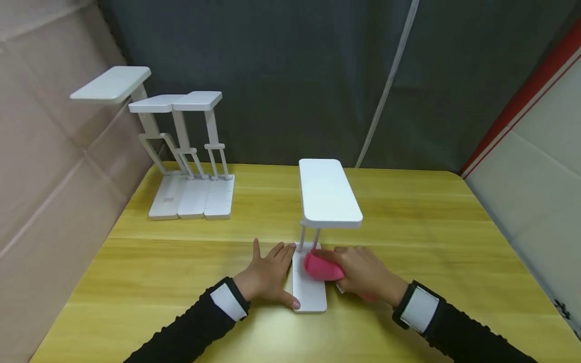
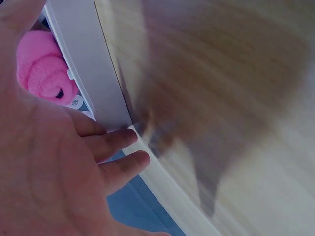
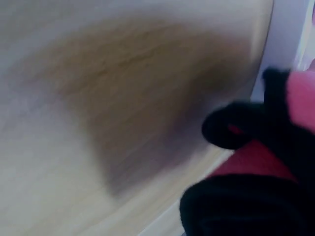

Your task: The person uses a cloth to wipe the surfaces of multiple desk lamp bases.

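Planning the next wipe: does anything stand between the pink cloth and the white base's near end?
Only the left hand, its thumb at the near left corner of the white base; otherwise nothing visible blocks the pink cloth.

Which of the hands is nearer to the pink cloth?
Right. The right hand holds the pink cloth over the white base; the left hand is at the base's left side, apart from the cloth.

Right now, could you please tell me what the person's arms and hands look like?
The left hand and right hand are bare. The left sleeve and right sleeve are black, with slightly bumpy edges. Around each wrist is a black band bearing a white patch; no writing shows on it.
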{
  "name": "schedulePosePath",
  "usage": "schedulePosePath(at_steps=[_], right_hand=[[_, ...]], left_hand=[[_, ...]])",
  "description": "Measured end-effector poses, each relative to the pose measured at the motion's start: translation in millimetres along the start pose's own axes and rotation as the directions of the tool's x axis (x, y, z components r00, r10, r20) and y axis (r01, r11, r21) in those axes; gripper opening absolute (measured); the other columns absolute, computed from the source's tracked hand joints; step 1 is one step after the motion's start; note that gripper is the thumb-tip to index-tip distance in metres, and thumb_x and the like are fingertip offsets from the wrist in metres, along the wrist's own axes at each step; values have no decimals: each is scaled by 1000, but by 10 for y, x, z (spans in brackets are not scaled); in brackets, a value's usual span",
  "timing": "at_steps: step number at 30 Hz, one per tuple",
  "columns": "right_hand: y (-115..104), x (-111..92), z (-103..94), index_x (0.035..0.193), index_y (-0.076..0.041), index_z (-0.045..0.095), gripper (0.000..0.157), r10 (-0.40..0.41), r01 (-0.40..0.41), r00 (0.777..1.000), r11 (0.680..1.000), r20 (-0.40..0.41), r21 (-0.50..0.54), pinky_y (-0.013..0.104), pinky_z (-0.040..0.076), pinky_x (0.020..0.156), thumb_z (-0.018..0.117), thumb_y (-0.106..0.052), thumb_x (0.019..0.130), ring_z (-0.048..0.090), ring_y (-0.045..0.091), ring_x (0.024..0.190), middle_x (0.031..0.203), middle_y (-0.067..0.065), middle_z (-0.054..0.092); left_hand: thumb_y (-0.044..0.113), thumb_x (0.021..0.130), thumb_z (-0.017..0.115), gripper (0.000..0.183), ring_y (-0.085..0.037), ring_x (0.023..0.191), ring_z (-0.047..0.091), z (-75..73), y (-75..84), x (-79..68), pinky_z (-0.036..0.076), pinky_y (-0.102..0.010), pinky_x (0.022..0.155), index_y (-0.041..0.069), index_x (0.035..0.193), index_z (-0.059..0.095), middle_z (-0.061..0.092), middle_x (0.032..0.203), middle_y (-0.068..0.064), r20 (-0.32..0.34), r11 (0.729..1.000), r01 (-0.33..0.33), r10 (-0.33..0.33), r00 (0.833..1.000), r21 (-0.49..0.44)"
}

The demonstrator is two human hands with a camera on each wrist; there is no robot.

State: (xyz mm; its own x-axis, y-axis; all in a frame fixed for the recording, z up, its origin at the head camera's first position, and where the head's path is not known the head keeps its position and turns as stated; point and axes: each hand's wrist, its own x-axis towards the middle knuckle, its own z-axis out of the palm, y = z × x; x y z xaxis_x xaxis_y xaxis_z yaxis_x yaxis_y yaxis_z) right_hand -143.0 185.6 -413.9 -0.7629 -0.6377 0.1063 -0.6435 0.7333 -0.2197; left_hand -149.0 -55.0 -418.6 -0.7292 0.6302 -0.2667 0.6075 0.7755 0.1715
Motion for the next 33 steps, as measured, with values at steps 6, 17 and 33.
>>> schedulePosePath(at_steps=[6, 17, 33], right_hand=[[-88, -138, -20, 125, -25, 50, 60, -8, 7, 1000, 1000, 26, 30, 21, 37, 47, 69, -18, 68, 41, 2, 53, 76, -9, 55], [-376, -445, -109, 125, -31, 48, 76, -214, 177, 961, 963, 177, 202, 15, 34, 49, 66, -8, 55, 41, -4, 60, 81, -18, 54], [-256, 201, 117, 128, -26, 48, 73, -72, 64, 995, 993, -75, -102, 18, 34, 43, 69, -14, 58, 39, 3, 50, 88, 1, 59]], left_hand=[[82, 58, 53, 122, -25, 134, 15, 18, 8, 23, -1, -72, 95, 4, 142, 10, 19, 148, -9, 2, 1000, 5, -5, 1000, 28], [84, 56, 53, 123, -24, 134, 15, 31, -20, 29, -1, -72, 94, 6, 142, 11, 19, 148, -8, -7, 999, 3, -3, 1000, 32], [84, 55, 55, 119, -25, 133, 20, 45, -53, -23, -3, -71, 95, 14, 143, 16, 24, 146, -1, -54, 999, 32, -34, 998, -35]])
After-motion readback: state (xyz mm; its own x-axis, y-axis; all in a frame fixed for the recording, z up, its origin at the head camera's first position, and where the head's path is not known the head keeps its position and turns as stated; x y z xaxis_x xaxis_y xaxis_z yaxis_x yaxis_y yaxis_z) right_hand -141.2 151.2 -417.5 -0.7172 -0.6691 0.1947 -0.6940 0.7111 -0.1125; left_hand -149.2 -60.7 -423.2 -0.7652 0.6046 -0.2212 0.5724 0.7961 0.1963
